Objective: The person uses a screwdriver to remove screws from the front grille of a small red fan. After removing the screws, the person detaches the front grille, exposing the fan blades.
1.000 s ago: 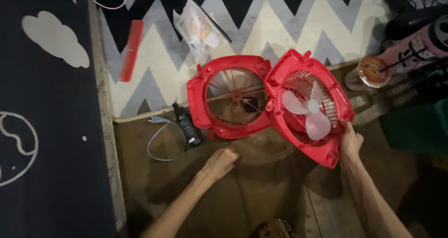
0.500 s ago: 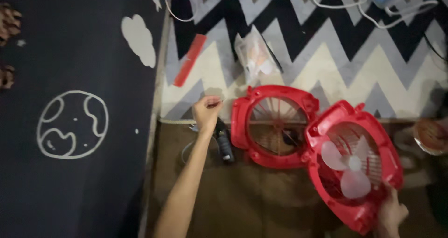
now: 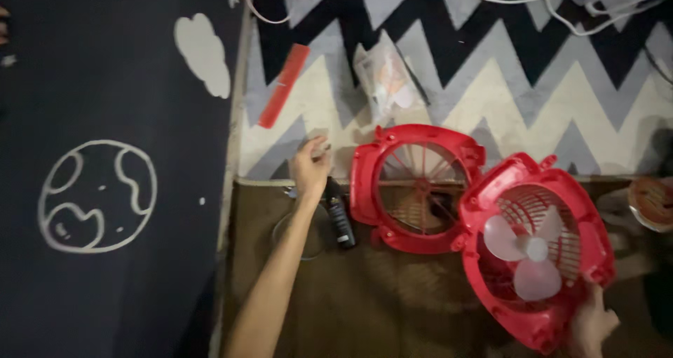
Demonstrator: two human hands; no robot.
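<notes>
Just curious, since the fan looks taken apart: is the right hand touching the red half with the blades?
Touching. The head view shows the right hand gripping the lower rim of the red fan housing, fingers against its edge.

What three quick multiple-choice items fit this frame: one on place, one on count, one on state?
1. Where is the left hand?
A. at the edge of the zigzag rug, beside the black device
B. on the fan blades
C. on the red comb

2. How many pale blades does the fan half with the motor show?
A. two
B. three
C. five

3. How do the two red fan halves stand?
A. shut together
B. opened apart, side by side
C. stacked

Key: 1 A, the hand rests at the rug's border, left of the front grille. 2 B, three blades spread round the hub. 3 B, the grille lies flat while the right hand grips the other half's lower rim.
</notes>
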